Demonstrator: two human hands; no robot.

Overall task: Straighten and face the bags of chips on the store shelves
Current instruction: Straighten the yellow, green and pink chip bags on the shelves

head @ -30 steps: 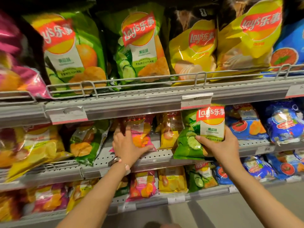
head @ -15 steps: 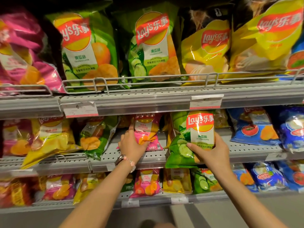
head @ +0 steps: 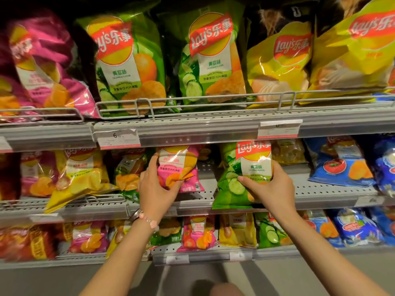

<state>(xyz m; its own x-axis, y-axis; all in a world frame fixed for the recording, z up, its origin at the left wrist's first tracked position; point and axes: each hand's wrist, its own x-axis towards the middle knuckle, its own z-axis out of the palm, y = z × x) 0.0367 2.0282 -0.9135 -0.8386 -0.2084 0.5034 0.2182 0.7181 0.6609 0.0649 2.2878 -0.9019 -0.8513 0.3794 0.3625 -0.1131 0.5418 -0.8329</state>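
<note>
On the middle shelf, my left hand grips a small pink chip bag from its left side, fingers curled round its edge and thumb on its front. My right hand holds a small green cucumber chip bag upright by its lower right part, label facing me, the bag's bottom at the shelf's front edge. To the left, a yellow bag leans forward over the wire rail and a green bag lies tilted beside it.
The top shelf carries large pink, green and yellow bags behind a wire rail. Blue bags stand to the right on the middle shelf. The bottom shelf holds several small mixed bags. Grey floor lies below.
My left hand has gone from resting flat on the shelf to gripping the pink bag. My right hand has carried the green bag leftward, closer to the pink one.
</note>
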